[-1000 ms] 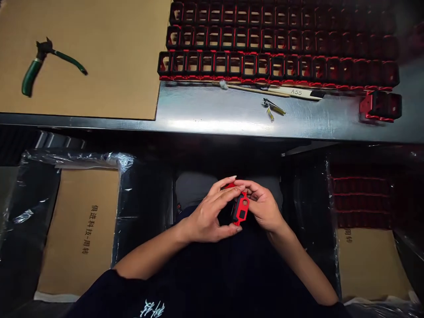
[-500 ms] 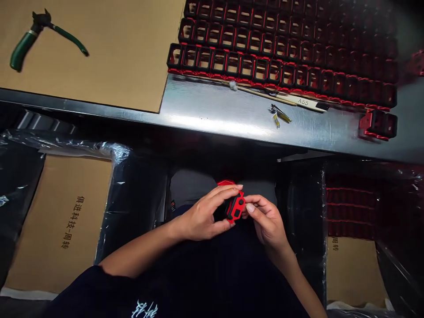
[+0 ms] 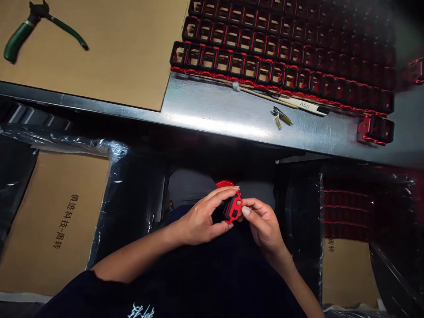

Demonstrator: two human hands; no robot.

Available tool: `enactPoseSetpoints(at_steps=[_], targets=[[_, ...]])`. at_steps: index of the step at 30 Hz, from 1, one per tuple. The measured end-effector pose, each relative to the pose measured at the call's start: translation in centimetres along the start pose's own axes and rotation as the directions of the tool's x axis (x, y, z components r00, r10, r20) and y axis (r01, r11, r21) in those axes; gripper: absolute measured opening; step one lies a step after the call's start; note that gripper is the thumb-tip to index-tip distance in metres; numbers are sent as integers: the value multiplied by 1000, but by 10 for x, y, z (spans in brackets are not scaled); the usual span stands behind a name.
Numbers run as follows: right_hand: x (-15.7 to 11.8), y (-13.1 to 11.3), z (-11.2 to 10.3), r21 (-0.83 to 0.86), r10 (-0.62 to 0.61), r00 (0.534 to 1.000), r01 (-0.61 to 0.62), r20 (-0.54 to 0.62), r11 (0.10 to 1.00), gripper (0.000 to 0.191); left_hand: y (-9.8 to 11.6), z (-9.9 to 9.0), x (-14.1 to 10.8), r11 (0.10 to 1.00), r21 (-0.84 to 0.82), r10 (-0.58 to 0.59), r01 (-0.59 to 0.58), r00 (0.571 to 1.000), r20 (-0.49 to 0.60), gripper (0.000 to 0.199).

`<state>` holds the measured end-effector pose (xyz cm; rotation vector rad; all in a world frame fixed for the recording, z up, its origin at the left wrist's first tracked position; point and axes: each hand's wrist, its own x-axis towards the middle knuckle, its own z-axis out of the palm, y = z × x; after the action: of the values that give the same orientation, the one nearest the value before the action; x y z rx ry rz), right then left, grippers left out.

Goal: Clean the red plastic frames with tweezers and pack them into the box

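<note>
In the head view, my left hand (image 3: 203,216) is wrapped round a small red and black plastic housing (image 3: 235,207) above my lap. One round and one squarish opening show in its red face. My right hand (image 3: 263,223) has thumb and forefinger closed at the housing's right edge; whether something small is also between them I cannot tell. Behind the left fingers shows a red piece (image 3: 224,183), partly hidden. On the metal bench ahead stand rows of similar red and black housings (image 3: 236,64), and a single housing (image 3: 376,130) sits apart at the right.
Green-handled pliers (image 3: 39,26) lie on cardboard (image 3: 126,66). Near the bench edge are nail clippers (image 3: 281,117), a cotton-tipped stick (image 3: 265,96) and a marker labelled A55 (image 3: 304,105). Plastic-lined boxes with cardboard (image 3: 66,212) flank me; the right one holds red housings (image 3: 347,212).
The view has shifted slightly. My hands keep nearly the same hold, with the housing turned a little. Its round opening now looks lighter, where it was dark before.
</note>
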<state>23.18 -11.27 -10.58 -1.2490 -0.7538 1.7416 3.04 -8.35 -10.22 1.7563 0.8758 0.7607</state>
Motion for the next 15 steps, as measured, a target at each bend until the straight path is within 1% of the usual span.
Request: enactPoseSetpoints(at_steps=[4, 10, 15], targets=[[1, -1, 1, 24, 5, 1000, -6, 13, 1000, 22, 0, 0, -1, 998, 24, 56, -56, 998, 0, 75], [1, -6, 3, 75, 22, 1000, -23, 9, 997, 21, 3, -3, -2, 998, 11, 62, -62, 998, 33, 77], [1, -5, 4, 52, 45, 999, -46, 21, 998, 23, 0, -1, -3, 999, -2, 46, -46, 999, 24, 77]])
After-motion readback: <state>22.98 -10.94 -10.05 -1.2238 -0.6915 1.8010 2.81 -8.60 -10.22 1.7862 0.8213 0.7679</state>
